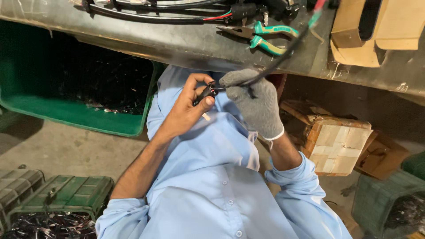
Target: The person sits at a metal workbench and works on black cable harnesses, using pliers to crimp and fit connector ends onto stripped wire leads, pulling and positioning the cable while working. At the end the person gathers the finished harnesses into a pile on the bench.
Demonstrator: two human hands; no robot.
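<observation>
Light blue buttoned shirt, sleeves rolled; grey knit glove on right hand [256, 102]; left hand [188, 106] bare.

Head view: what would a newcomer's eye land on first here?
At centre, the bare left hand pinches a small black connector against the grey-gloved right hand, which holds a black cable running up over the bench. Green-handled pliers lie on the bench above; a green bin sits lower left.

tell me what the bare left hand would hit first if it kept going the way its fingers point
Most likely the gloved right hand: the left hand points up and to the right, pinching a small black connector right against the glove's fingertips. Beyond that lies the workbench edge, though depth is hard to judge.
</observation>
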